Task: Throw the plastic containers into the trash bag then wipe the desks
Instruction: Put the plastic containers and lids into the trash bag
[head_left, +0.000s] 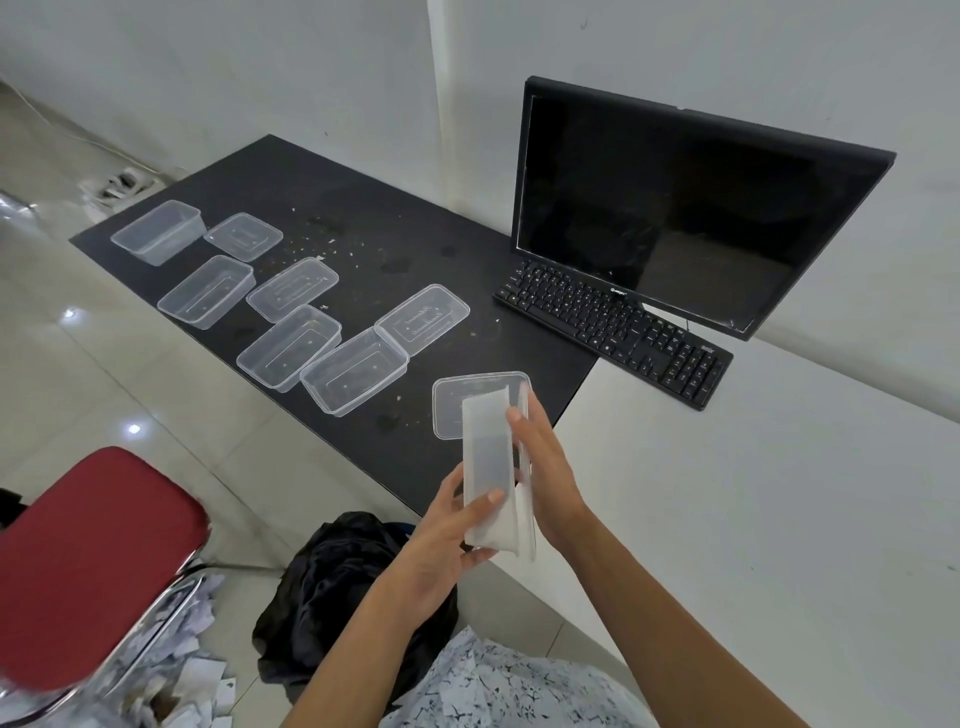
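Seen from the head camera, both hands are gripping one clear plastic container (485, 457), turned on edge in the air in front of the keyboard (613, 332). The left hand (441, 535) is cupping its lower end with the thumb pressing on the face. The right hand (548, 467) is clasping its other side, fingers (515, 415) lying along the rim. Left of the keyboard, seven loose containers (353, 370) and lids are lying scattered on the black tabletop (363, 208) among crumbs (332, 244) — one more lid (449, 405) is lying just behind the held one. The black trash bag (337, 582) is slumping on the floor, nearer than the keyboard and below the hands.
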